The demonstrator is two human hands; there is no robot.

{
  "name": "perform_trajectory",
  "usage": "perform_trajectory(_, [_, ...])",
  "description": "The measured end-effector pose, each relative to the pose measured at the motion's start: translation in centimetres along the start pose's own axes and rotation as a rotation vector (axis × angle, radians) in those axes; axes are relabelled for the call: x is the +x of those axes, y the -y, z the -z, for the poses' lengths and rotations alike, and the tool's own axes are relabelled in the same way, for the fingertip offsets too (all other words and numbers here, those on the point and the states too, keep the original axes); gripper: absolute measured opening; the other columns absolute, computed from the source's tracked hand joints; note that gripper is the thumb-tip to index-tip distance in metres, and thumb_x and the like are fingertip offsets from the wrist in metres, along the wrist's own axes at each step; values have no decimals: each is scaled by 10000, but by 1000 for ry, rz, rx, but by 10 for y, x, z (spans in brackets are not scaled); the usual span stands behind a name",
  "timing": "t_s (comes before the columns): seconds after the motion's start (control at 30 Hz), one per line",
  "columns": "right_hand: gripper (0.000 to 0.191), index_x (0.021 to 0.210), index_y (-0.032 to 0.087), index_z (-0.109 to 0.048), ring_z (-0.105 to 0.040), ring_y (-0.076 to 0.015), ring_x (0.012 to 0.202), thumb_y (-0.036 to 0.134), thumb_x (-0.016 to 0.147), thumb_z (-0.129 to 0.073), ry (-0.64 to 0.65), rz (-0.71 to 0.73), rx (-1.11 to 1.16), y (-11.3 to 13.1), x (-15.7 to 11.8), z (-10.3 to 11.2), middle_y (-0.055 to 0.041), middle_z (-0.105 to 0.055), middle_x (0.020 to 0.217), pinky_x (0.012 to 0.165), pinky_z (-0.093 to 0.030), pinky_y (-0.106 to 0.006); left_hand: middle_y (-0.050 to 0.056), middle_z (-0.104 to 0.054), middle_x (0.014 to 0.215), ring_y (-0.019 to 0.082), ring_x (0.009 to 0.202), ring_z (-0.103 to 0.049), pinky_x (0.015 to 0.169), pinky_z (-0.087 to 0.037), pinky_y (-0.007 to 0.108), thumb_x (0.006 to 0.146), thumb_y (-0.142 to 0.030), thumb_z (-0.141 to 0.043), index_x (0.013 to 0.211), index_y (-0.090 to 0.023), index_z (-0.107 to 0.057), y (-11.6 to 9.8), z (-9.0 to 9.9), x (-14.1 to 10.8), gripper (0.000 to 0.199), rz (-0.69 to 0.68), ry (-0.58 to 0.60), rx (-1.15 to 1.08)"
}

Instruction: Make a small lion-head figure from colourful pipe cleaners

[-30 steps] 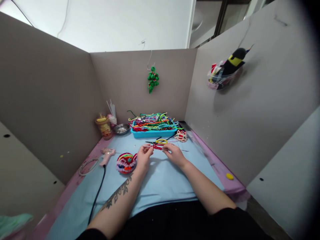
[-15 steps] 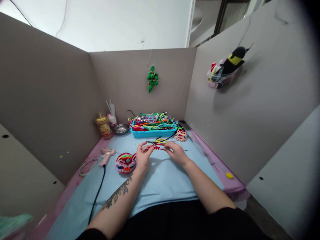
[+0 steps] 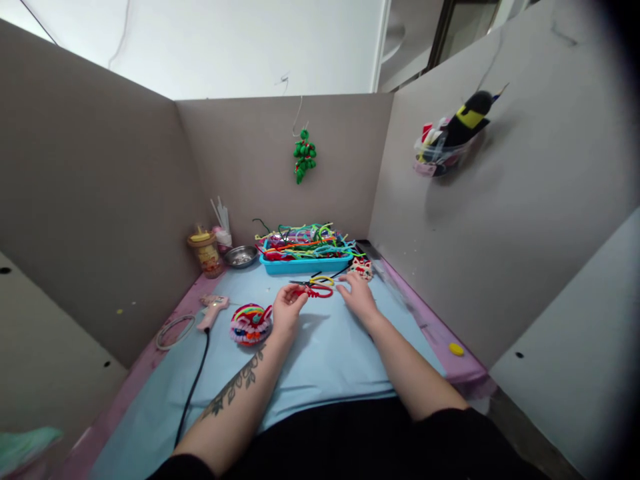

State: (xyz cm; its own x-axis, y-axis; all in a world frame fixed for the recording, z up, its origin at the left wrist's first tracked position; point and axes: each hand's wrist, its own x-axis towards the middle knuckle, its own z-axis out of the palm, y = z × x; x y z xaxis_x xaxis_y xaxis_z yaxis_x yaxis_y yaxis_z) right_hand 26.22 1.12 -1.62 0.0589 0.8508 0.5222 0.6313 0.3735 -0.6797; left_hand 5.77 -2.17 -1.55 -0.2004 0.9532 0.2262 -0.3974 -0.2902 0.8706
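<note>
Two bare hands over the blue cloth (image 3: 327,360), only one gripping for sure now. Clock below is centred on the red coil, 12 = far side.

Left hand (image 3: 289,310): thumb and fingers pinched on the red coil (image 3: 313,293), loops sticking out past the fingertips toward 3. Roughly same spot as a second ago.

Right hand (image 3: 358,297): at 3 o'clock, off the coil, fingers loosely spread and bent. Can't tell if something thin is still in there. Change vs. a second ago: it was pinching the coil's other end, the coil stretched between both hands, with a thin dark tip poking out past the right hand. Now there's a clear gap, the hand sits a bit farther out, and that tip doesn't show.

Scissors (image 3: 312,283), yellow and red loops, just behind the coil at 12 to 1; red loop easier to see now.

Around: blue tray (image 3: 306,267) of coloured stems at 12, cream-and-red piece (image 3: 361,269) at 2 just past the right fingers, rainbow round piece (image 3: 251,325) at 8, pink glue gun (image 3: 215,311) at 9, metal bowl (image 3: 241,257) at 10. These haven't moved.
</note>
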Motion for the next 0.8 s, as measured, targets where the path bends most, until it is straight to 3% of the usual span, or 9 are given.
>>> perform_trajectory(0.13, [352,1023,208,-623,-632,-180,769,450,769,-658,334,-161,627,33,-16,-24,-60,-683,958,656,-502,-310,55,-730,846,188,804,-689,804,-510,343,552,-256,-852,1009,-171,-568,-5,-2,-5,545,66,91,2])
perform_trajectory(0.23, [386,963,197,-625,-609,-140,651,425,682,-760,415,-272,872,43,-21,-29,-25,-682,831,599,-473,-274,71,-738,884,182,760,-684,799,-509,351,555,-259,-856,1045,-169,-570,-7,-3,-8,574,119,159,17])
perform_trajectory(0.43, [280,794,180,-651,-532,-116,580,325,604,-796,264,-265,882,33,-15,-22,12,-637,684,555,-415,-257,124,-682,1143,203,945,-665,825,-511,331,557,-260,-855,1112,-180,-611,-1,-2,-8,612,146,217,64])
perform_trajectory(0.6, [233,801,183,-639,-568,-137,659,305,637,-750,211,-181,793,26,-8,-12,3,-653,733,630,-438,-277,71,-703,850,168,743,-650,681,-509,283,645,-383,-786,1027,-155,-681,0,2,-7,457,178,149,222])
perform_trajectory(0.8, [198,836,183,-632,-593,-153,731,288,684,-704,255,-98,727,29,-12,-9,-18,-669,818,697,-461,-297,12,-633,624,124,556,-564,559,-437,237,630,-463,-775,786,-139,-689,-2,-2,-9,369,236,180,268])
